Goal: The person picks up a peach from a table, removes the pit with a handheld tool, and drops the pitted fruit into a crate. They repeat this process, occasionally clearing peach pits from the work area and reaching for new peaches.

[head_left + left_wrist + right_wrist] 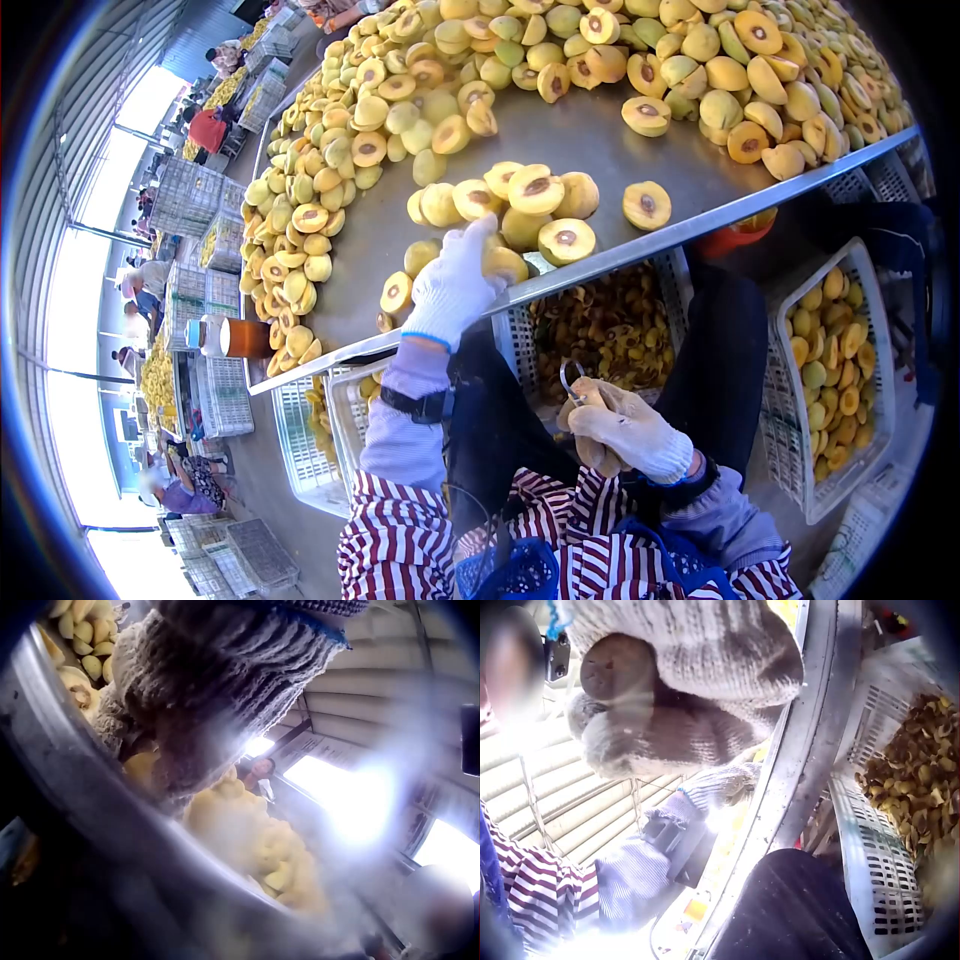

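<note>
Halved yellow peaches (535, 190) with brown centres lie near the metal table's edge, in a loose cluster. My gloved left hand (455, 285) reaches over that edge into them, a peach half (506, 265) between its thumb and fingers. The left wrist view has a piece of yellow fruit (141, 766) in the same gap, partly hidden by the knitted glove. Above my lap, my gloved right hand (635, 430) grips a pitting knife with a curved metal loop (571, 378). Its round wooden handle end (619, 669) pokes out of the glove in the right wrist view.
A large heap of peach halves (700, 75) covers the table's far side. Below its raised metal rim (620, 250), a white crate (881, 862) holds brown and yellow scraps. Another crate (875, 385) of peaches stands at right. An orange-brown container (245, 338) is at the left corner.
</note>
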